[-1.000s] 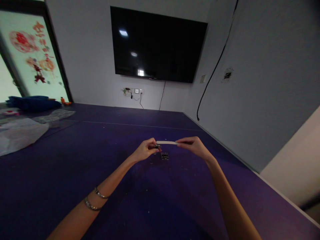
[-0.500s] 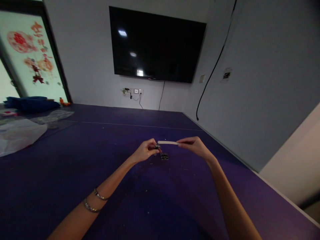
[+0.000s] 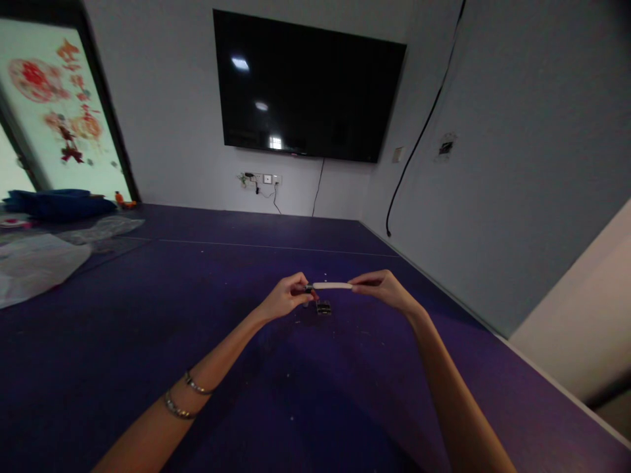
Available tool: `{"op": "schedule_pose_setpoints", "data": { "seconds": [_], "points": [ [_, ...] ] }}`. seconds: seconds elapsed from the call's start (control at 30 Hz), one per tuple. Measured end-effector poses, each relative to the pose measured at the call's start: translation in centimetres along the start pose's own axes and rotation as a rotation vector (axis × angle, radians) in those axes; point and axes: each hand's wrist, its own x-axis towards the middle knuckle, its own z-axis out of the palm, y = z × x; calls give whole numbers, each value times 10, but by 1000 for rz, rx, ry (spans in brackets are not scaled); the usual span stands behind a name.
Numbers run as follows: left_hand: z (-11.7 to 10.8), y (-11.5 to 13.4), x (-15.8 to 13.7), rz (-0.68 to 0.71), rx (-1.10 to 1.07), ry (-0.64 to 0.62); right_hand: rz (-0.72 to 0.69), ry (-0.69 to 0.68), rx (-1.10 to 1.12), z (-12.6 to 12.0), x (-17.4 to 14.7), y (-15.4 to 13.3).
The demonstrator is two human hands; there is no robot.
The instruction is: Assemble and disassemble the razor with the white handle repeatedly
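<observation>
Pinched between the fingers of my left hand (image 3: 283, 295) is a small dark piece with a metallic look (image 3: 308, 288); its kind is too small to make out. My right hand (image 3: 384, 288) grips the right end of a slim, slightly curved white strip (image 3: 332, 286) between thumb and fingers. The strip lies level across the gap between the hands, and its left end meets the dark piece or sits right beside it; I cannot tell if they are joined. Just below, a small dark block (image 3: 323, 307) rests on the purple surface (image 3: 276, 407).
Crumpled clear plastic sheeting (image 3: 42, 266) and a dark blue cloth bundle (image 3: 62, 205) lie at the far left, with a small orange item (image 3: 121, 199) beside them. A black cable (image 3: 414, 154) hangs down the right wall, near a wall-mounted television (image 3: 310, 85). Tiny light specks dot the surface.
The white strip's left end has come down slightly, from above the dark piece to level with it. My left hand has hardly moved.
</observation>
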Motion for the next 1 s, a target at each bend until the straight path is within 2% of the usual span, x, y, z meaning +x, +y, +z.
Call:
{"op": "schedule_pose_setpoints", "data": {
  "seconds": [0.13, 0.3, 0.43, 0.63, 0.77, 0.93, 1.0],
  "points": [
    [1, 1, 0, 4, -17, -8, 8, 33, 20, 0, 0, 0],
    [1, 5, 0, -1, 5, 2, 18, -3, 22, 0, -1, -1],
    [2, 5, -1, 5, -3, 1, 15, 36, 36, 0, -1, 0],
    [2, 3, -1, -8, 11, -4, 7, -13, 2, 0, -1, -3],
    [2, 2, -1, -8, -15, -12, 14, 28, 1, -2, -1, -3],
    [2, 3, -1, -9, 26, -1, -14, -21, -20, 1, -1, -7],
    [3, 3, -1, -7, 19, -2, -20, 0, -21, 2, -1, -8]
  ]
}}
